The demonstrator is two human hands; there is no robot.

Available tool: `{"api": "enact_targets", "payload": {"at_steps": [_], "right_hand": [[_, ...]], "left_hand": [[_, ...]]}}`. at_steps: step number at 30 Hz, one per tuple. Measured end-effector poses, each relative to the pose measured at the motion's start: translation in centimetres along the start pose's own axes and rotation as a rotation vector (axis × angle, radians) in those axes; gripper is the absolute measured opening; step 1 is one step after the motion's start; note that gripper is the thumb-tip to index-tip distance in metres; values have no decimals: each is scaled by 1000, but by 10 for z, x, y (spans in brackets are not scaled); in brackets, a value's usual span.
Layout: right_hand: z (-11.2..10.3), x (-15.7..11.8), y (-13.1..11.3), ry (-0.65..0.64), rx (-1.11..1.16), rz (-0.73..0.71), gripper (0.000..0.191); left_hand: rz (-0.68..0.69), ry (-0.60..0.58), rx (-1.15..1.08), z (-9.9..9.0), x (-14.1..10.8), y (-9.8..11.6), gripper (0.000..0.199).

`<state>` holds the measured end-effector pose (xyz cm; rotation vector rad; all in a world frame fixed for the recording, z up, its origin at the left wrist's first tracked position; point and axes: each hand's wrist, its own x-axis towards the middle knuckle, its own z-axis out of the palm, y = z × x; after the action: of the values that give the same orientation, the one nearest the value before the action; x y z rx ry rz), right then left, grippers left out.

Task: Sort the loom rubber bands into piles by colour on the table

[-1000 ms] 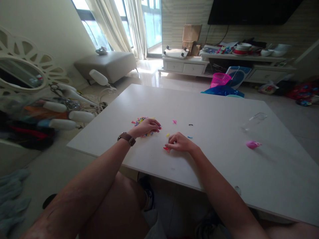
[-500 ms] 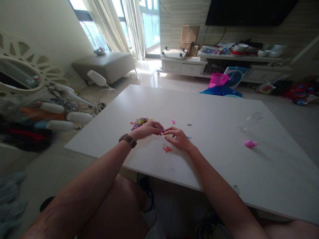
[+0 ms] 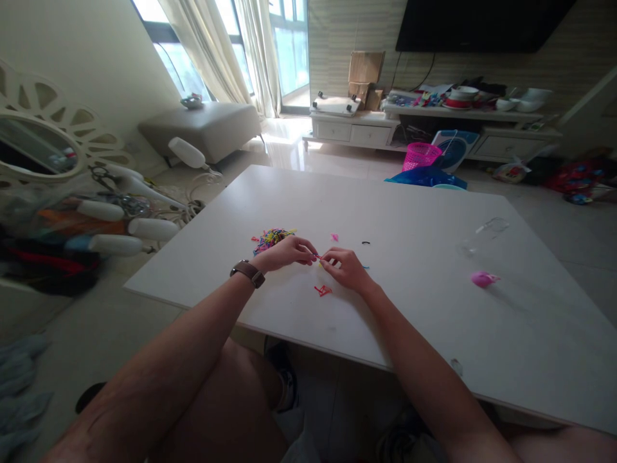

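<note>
My left hand (image 3: 293, 252) and my right hand (image 3: 343, 266) meet over the white table (image 3: 414, 308), fingertips almost touching. Pinched between them is a small reddish-pink strip (image 3: 318, 257), possibly a little rubber band; it is too small to make out clearly. Beside my left hand lies a heap of thin multicoloured bands (image 3: 274, 239), partly behind the wrist. Several red pieces (image 3: 323, 291) are in a loose group nearer to me. Beyond my fingers is a small pink piece (image 3: 334, 237), and a yellow bit shows below the fingertips.
On the right of the table are a clear glass-like container (image 3: 484, 235), a pink rounded object (image 3: 484, 278) and a small clear object (image 3: 456, 366) near the front edge. A short black piece (image 3: 366, 243) lies past my right hand. White lamp shades (image 3: 153, 228) stand off the left edge.
My right fingers have closed from a looser, spread pose into a pinch on the small strip. The left hand has hardly moved.
</note>
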<state>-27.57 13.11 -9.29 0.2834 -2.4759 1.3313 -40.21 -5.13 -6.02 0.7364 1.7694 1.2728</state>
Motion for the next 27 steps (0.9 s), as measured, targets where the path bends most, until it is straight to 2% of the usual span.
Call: {"api": "enact_targets", "payload": {"at_steps": [4, 6, 11, 14, 21, 24, 27], "right_hand": [[-6, 1, 0, 29, -76, 58, 21], [-9, 0, 0, 5, -79, 89, 22], [-10, -3, 3, -176, 83, 141, 10], [-9, -3, 3, -264, 159, 171, 9], [-12, -2, 4, -368, 107, 61, 8], [-13, -3, 5, -416, 95, 61, 5], [-12, -3, 4, -376, 65, 73, 5]], "left_hand": [[-2, 65, 7, -2, 0, 0, 30], [5, 97, 13, -3, 0, -1, 30], [14, 110, 29, -5, 1, -5, 30], [22, 105, 37, -5, 2, -6, 31], [3, 114, 38, -4, 0, -3, 32], [6, 102, 37, -3, 0, -2, 32], [9, 103, 41, -3, 0, -2, 31]]}}
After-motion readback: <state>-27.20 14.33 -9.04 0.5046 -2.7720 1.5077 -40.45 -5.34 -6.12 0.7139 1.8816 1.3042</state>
